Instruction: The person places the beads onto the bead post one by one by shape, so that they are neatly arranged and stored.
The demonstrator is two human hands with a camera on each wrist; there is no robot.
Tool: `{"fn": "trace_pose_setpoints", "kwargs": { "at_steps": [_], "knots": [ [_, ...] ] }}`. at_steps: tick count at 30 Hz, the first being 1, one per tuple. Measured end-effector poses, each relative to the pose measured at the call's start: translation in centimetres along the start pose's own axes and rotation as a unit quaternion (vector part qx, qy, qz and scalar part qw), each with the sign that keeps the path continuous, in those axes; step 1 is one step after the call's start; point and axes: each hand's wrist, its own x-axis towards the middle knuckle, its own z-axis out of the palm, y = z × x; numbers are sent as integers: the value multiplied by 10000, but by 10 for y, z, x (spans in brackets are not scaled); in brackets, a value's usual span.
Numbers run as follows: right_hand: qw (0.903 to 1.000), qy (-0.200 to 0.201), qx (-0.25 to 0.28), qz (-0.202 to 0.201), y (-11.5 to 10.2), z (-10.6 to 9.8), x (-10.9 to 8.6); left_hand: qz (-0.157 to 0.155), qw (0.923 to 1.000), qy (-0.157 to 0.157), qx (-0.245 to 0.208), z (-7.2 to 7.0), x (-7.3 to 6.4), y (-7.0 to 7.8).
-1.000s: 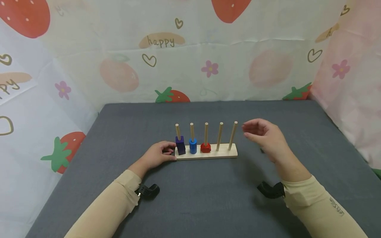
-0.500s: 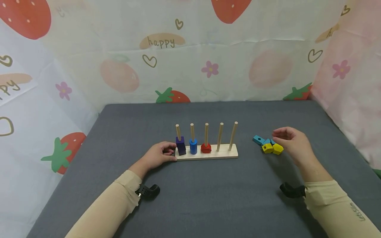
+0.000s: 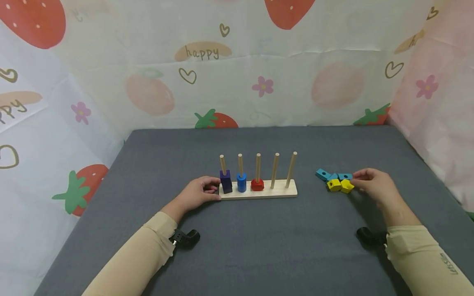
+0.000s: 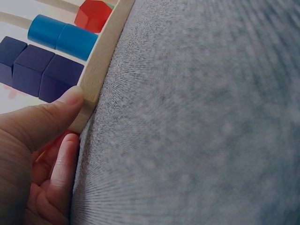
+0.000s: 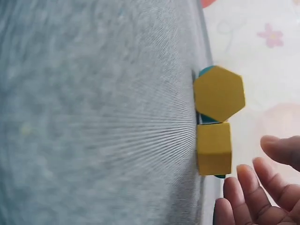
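Note:
A wooden peg board (image 3: 259, 195) stands at mid-table with several upright pegs. Purple square blocks (image 3: 226, 182) sit on its leftmost peg, blue cylinders (image 3: 241, 183) on the one beside it, and a red angular block (image 3: 257, 185) on the middle peg. My left hand (image 3: 196, 192) grips the board's left end, thumb (image 4: 70, 98) on its edge and fingers curled beside it. To the right, my right hand (image 3: 375, 188) reaches down at loose yellow blocks (image 3: 334, 185) and teal blocks (image 3: 323, 174). In the right wrist view its thumb and fingers are apart, with nothing between them.
Dark grey cloth covers the table (image 3: 259, 246). A printed curtain (image 3: 281, 70) with strawberries and hearts rises behind and at both sides. A black wrist camera (image 3: 187, 238) sits on the left wrist, another black camera (image 3: 370, 238) on the right.
My right hand has moved right and down from beside the board's right end to the loose blocks, uncovering them. The left hand stays at the board's left end.

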Motion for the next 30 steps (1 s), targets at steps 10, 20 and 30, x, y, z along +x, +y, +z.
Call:
{"fn": "trace_pose_setpoints", "kwargs": {
  "at_steps": [10,20,30],
  "knots": [
    [9969,-657,-227,373,7,1,6,15,10000,-16,31,-1,-2,3],
    [9950,-875,-461,150,4,4,5,-48,10000,-31,5,-2,-2,4],
    [9953,-901,-365,-15,4,4,4,-59,10000,-16,34,-1,-2,2]
  ]
}}
